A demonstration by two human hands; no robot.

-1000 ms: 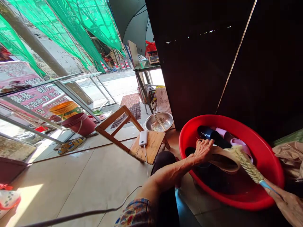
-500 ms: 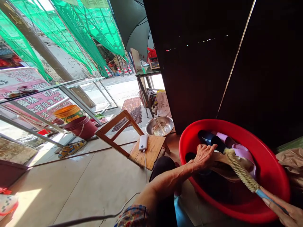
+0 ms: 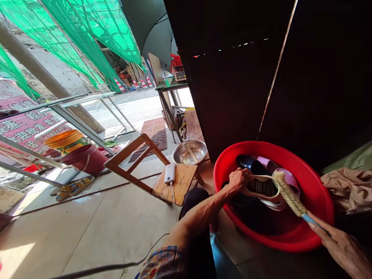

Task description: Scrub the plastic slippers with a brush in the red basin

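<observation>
Over the red basin (image 3: pixel 318 193), my left hand (image 3: pixel 240 180) is closed on one end of a beige shoe (image 3: pixel 261 188). The shoe's opening faces me and shows a dark striped inside. My right hand (image 3: pixel 338 240) grips the blue handle of a scrub brush (image 3: pixel 289 193) with pale bristles. The brush head touches or almost touches the shoe's far end; I cannot tell which. Behind the shoe, a lilac slipper (image 3: pixel 287 180) and a dark shiny shoe (image 3: pixel 247 162) lie in the basin. The basin's near part is in deep shadow.
A wooden folding chair (image 3: pixel 186 180) carries a white power bank (image 3: pixel 169 173) with a cable. Behind it a metal bowl (image 3: pixel 200 149) sits on the floor. Dark panels (image 3: pixel 232 97) rise behind the basin, and brown cloth (image 3: pixel 348 188) lies at its right. A maroon bucket (image 3: pixel 87 161) stands left.
The shoe has turned in my left hand, so its striped inside now shows. The brush remains at its right end. My view has swung slightly to the right.
</observation>
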